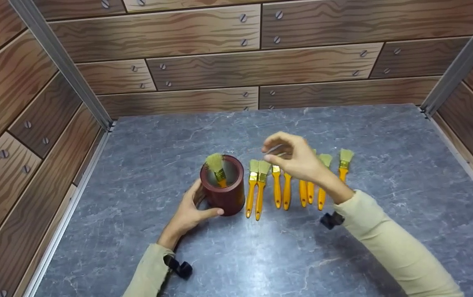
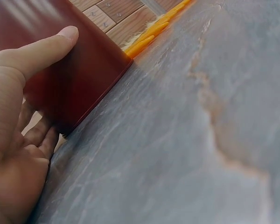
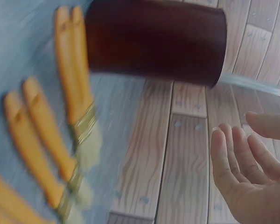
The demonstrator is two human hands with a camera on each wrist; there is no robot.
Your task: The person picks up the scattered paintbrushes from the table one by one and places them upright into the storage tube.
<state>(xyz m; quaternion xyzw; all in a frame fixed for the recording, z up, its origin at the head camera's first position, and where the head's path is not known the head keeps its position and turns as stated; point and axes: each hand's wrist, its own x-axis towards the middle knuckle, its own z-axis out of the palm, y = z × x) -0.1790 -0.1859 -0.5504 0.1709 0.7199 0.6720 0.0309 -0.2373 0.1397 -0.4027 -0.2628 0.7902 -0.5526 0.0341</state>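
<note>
A dark red can point(image 1: 225, 199) stands upright on the table, with one brush point(image 1: 215, 166) in it, bristles up, leaning on the rim. The left hand point(image 1: 187, 213) holds the can's side; in the left wrist view its thumb lies along the red wall point(image 2: 84, 79). To the can's right lie several orange-handled brushes point(image 1: 259, 192), bristles toward the back. Above them hovers the right hand point(image 1: 298, 159), fingers loosely bent and thumb apart, holding nothing. In the right wrist view this hand point(image 3: 252, 172) is clear of the brushes point(image 3: 35, 144), some of which it hides in the head view.
The grey marbled table point(image 1: 158, 144) carries the can and the brushes. Wood-patterned walls point(image 1: 203, 70) stand behind and at both sides, with metal posts at the back corners. The rightmost brush point(image 1: 344, 163) lies a little apart from the others.
</note>
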